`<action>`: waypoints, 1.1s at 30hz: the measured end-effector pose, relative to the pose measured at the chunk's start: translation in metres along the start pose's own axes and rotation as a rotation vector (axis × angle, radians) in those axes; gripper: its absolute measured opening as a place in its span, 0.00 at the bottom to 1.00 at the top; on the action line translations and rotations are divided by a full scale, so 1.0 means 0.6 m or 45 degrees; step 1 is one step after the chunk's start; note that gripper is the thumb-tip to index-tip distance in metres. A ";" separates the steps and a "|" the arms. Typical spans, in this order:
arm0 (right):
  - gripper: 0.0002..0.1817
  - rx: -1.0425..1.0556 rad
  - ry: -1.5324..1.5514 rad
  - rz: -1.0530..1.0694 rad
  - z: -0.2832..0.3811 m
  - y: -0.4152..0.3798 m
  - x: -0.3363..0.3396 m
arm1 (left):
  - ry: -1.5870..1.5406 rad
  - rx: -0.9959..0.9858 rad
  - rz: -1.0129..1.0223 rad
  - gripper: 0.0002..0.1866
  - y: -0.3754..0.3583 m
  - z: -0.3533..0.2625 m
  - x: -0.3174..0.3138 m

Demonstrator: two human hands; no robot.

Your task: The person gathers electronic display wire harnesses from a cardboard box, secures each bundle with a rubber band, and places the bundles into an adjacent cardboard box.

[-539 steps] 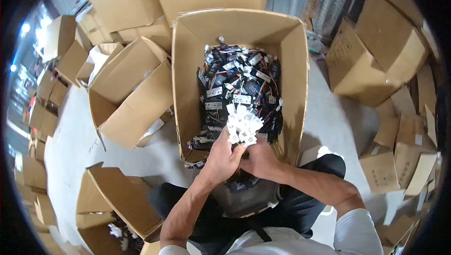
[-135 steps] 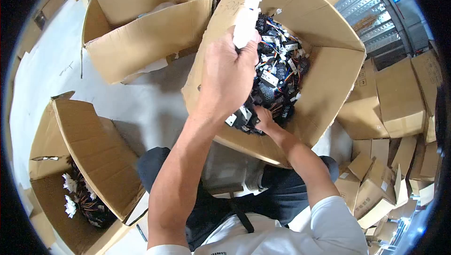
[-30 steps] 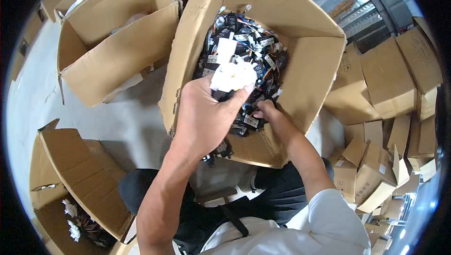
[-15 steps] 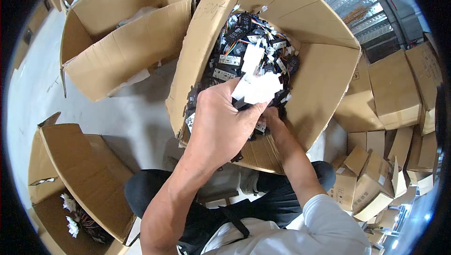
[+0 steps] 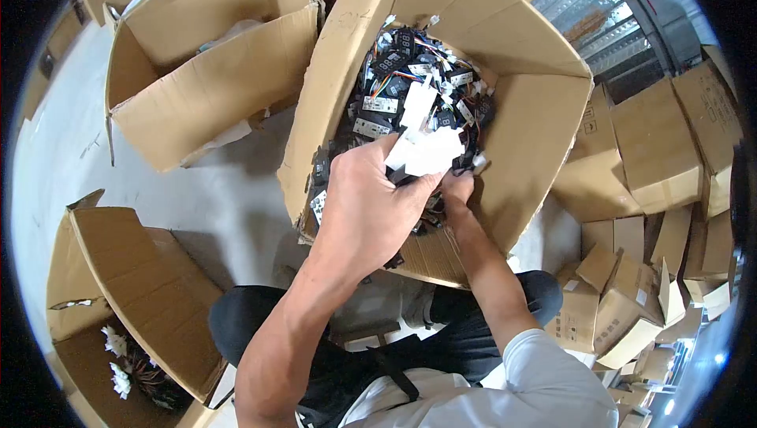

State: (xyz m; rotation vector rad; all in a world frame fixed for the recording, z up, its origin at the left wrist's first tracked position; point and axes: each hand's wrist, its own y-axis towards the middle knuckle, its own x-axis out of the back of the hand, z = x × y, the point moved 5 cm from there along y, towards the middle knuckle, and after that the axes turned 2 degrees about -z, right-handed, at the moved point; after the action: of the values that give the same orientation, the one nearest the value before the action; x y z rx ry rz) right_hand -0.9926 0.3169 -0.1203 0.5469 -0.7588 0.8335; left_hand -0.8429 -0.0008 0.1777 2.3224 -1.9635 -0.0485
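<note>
Straight ahead, a large open cardboard box [image 5: 528,128] holds a heap of black electronic modules [image 5: 392,61] with coloured wires and white connectors. My left hand [image 5: 367,191] is closed on several white plastic pieces [image 5: 430,150], held over the heap; they look overexposed. Another white piece [image 5: 419,105] lies just beyond them. Down inside the box near its front wall, my right hand [image 5: 457,187] is among dark parts, its fingers bent and partly hidden. What it holds, if anything, cannot be made out.
An open cardboard box [image 5: 213,73] stands at the upper left. At the lower left, another box [image 5: 142,270] contains wires with white connectors [image 5: 120,381]. Cardboard boxes [image 5: 654,144] are piled on the right, below a metal rack [image 5: 631,34]. My knees are at the near side.
My right hand has shifted slightly and more of it shows beside the white pieces. My left hand keeps its hold on them. The view has moved a little.
</note>
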 end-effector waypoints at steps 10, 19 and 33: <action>0.11 -0.924 0.581 0.764 -0.091 0.136 -0.074 | -0.088 0.072 0.057 0.10 0.004 0.016 -0.004; 0.15 0.761 -0.754 0.812 -0.225 0.194 -0.167 | -0.105 0.064 0.107 0.11 0.021 0.016 -0.014; 0.10 0.962 -0.427 0.670 0.174 -0.041 0.223 | -0.130 -0.068 0.024 0.11 0.018 0.007 -0.019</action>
State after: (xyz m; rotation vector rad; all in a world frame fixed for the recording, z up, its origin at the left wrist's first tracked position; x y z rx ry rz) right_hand -0.9529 0.2909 0.0444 1.2100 -0.9010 1.5625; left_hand -0.8556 0.0083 0.1742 2.3107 -2.0035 -0.2194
